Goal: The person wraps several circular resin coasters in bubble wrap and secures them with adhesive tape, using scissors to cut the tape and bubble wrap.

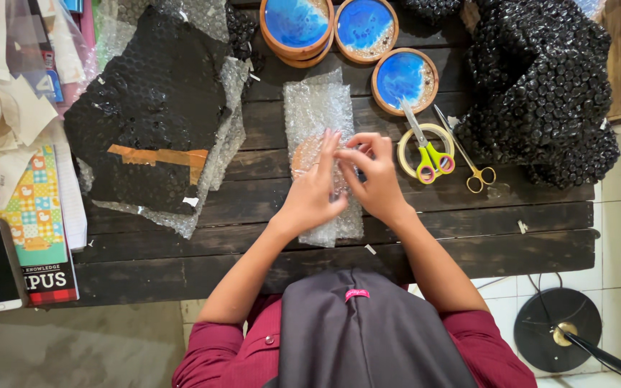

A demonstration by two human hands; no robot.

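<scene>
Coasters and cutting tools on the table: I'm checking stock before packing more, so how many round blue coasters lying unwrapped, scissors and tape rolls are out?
Round blue coasters: 3
Scissors: 2
Tape rolls: 1
Total: 6

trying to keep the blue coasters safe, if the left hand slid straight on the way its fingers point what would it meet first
The left hand points up the clear bubble wrap strip, so it would ride along that first. Past the strip's far end sit the stacked blue coasters, probably next in line, though depth is hard to judge.
</scene>
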